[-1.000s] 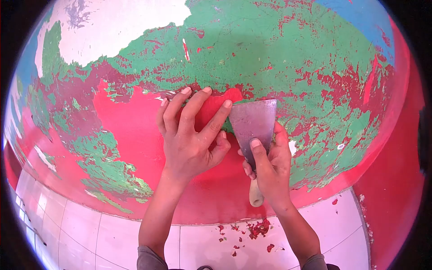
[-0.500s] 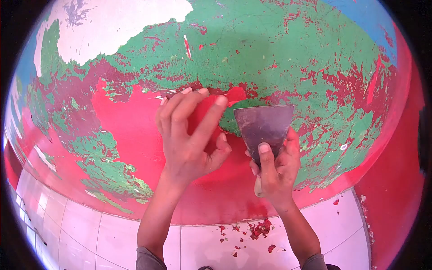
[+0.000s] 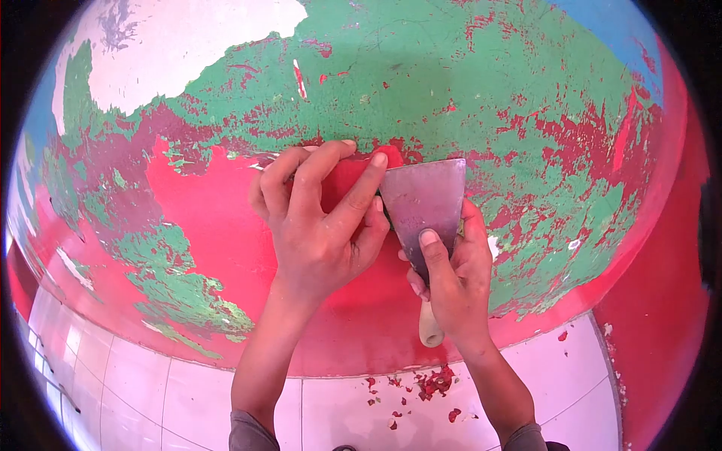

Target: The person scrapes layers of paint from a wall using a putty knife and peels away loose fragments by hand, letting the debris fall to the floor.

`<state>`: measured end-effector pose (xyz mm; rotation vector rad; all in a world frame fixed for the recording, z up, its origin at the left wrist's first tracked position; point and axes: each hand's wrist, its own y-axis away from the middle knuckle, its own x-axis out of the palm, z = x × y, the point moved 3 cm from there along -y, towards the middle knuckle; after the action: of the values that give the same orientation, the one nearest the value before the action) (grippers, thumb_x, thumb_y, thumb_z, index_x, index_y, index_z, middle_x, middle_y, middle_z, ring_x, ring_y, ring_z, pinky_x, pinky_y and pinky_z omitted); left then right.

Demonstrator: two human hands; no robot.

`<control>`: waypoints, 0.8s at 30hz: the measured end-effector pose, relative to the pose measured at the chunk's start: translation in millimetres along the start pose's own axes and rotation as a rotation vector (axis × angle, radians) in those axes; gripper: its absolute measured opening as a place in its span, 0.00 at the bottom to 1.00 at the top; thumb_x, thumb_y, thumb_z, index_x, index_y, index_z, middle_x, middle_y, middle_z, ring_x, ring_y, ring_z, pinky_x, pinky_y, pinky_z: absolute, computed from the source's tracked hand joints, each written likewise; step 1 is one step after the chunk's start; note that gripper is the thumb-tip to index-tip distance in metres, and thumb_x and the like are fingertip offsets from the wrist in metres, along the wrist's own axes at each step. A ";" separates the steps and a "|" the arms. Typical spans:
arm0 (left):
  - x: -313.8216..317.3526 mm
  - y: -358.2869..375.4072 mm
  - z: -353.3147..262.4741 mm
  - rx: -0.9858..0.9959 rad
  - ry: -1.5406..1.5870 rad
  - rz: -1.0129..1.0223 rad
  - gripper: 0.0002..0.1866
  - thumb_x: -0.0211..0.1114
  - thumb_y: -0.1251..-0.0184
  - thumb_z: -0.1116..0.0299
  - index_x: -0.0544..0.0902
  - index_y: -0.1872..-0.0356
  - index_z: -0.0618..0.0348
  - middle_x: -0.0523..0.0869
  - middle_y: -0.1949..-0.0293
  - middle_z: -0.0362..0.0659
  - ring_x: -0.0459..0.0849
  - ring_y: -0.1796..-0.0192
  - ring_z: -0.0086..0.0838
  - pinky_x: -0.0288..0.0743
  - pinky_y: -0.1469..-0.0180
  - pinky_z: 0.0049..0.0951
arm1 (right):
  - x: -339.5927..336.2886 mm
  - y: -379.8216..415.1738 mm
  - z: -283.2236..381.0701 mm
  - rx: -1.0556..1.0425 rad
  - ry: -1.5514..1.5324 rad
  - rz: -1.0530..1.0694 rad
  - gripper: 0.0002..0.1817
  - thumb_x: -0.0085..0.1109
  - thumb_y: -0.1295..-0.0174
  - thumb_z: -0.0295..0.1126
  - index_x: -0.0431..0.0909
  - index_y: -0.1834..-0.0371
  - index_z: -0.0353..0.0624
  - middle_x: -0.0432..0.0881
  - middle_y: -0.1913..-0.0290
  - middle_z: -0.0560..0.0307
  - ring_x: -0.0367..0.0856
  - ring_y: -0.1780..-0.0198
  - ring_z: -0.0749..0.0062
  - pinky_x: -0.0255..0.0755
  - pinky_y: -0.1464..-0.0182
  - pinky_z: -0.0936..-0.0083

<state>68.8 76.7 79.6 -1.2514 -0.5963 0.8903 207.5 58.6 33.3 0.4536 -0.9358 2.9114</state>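
My right hand (image 3: 459, 289) grips a paint scraper (image 3: 426, 199) by its pale handle, thumb pressed on the wide, dark metal blade. The blade's straight edge points up, over peeling green paint (image 3: 519, 180) on a large rounded surface. To its left is my left hand (image 3: 320, 225), fingers bent and apart, their tips at the upper border of a smooth red patch (image 3: 218, 203). Its index fingertip lies beside the blade's upper left corner; whether it presses on the paint cannot be made out. Below it, the thumb is close to the blade's left side.
Red and green paint flakes (image 3: 435, 383) lie scattered on the white tiled floor (image 3: 338, 410) below the surface. A white patch (image 3: 173, 52) spreads over the upper left, and blue paint (image 3: 617, 37) shows at the upper right. Red flooring (image 3: 654, 316) runs along the right side.
The scraper has moved left and slightly up, with its blade now close against my left index finger. My left hand has shifted only a little.
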 end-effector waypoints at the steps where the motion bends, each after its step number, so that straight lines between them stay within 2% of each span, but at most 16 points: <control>1: 3.4 2.7 2.1 0.020 0.001 -0.018 0.19 0.67 0.53 0.70 0.87 0.56 0.53 0.77 0.49 0.44 0.68 0.45 0.40 0.62 0.43 0.39 | -0.2 -0.5 -1.4 -0.006 -0.005 -0.011 0.24 0.48 0.31 0.28 0.53 0.35 0.38 0.79 0.59 0.51 0.77 0.70 0.82 0.64 0.82 0.88; 4: 2.6 3.7 2.1 0.035 -0.012 -0.001 0.18 0.66 0.52 0.69 0.87 0.56 0.53 0.77 0.49 0.44 0.67 0.44 0.41 0.62 0.42 0.39 | -0.6 -2.4 -5.2 -0.042 -0.042 0.001 0.24 0.47 0.31 0.28 0.53 0.35 0.38 0.78 0.57 0.51 0.77 0.69 0.82 0.64 0.81 0.89; 7: -0.4 2.6 2.6 0.040 0.019 0.024 0.17 0.66 0.51 0.69 0.87 0.56 0.53 0.77 0.48 0.44 0.67 0.44 0.41 0.63 0.41 0.40 | -4.5 -0.6 -3.5 -0.096 0.008 0.055 0.21 0.45 0.31 0.25 0.54 0.36 0.36 0.76 0.55 0.54 0.77 0.64 0.82 0.69 0.71 0.88; 8: -0.7 2.5 2.7 0.043 0.040 0.028 0.17 0.66 0.51 0.69 0.87 0.56 0.54 0.77 0.48 0.45 0.67 0.44 0.41 0.63 0.41 0.40 | -5.3 0.1 -4.2 -0.121 0.033 0.046 0.21 0.45 0.31 0.25 0.55 0.37 0.36 0.76 0.55 0.54 0.76 0.64 0.83 0.69 0.71 0.88; 11: -3.6 2.4 4.2 -0.035 0.173 -0.072 0.16 0.67 0.52 0.66 0.87 0.59 0.51 0.79 0.51 0.38 0.70 0.47 0.37 0.60 0.45 0.36 | -7.7 2.8 -7.8 -0.154 0.081 0.028 0.21 0.45 0.31 0.25 0.55 0.37 0.36 0.76 0.56 0.55 0.75 0.65 0.83 0.68 0.70 0.88; 14: 0.6 1.3 11.4 -0.091 0.245 -0.158 0.15 0.70 0.53 0.66 0.87 0.60 0.53 0.80 0.52 0.38 0.72 0.49 0.36 0.61 0.46 0.35 | -9.7 6.8 -9.3 -0.105 0.063 0.020 0.21 0.45 0.31 0.25 0.55 0.37 0.36 0.76 0.57 0.56 0.74 0.66 0.84 0.67 0.71 0.88; 20: -2.4 -9.4 0.0 0.071 -0.006 -0.035 0.17 0.76 0.58 0.70 0.86 0.62 0.56 0.82 0.56 0.39 0.75 0.52 0.36 0.65 0.48 0.36 | -10.0 7.9 -5.4 -0.031 0.016 -0.015 0.21 0.45 0.30 0.26 0.54 0.36 0.37 0.75 0.57 0.56 0.74 0.65 0.85 0.66 0.75 0.90; 24: -7.4 -17.1 -1.8 0.164 -0.081 -0.001 0.13 0.74 0.55 0.71 0.86 0.64 0.55 0.83 0.59 0.38 0.78 0.55 0.32 0.65 0.50 0.34 | -17.2 7.2 -5.1 -0.013 0.021 -0.032 0.22 0.45 0.31 0.26 0.54 0.36 0.37 0.75 0.57 0.55 0.74 0.65 0.85 0.66 0.76 0.90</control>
<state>70.4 68.4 96.3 -1.0712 -0.5758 0.9730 221.6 56.4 20.3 0.4329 -0.9352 2.8735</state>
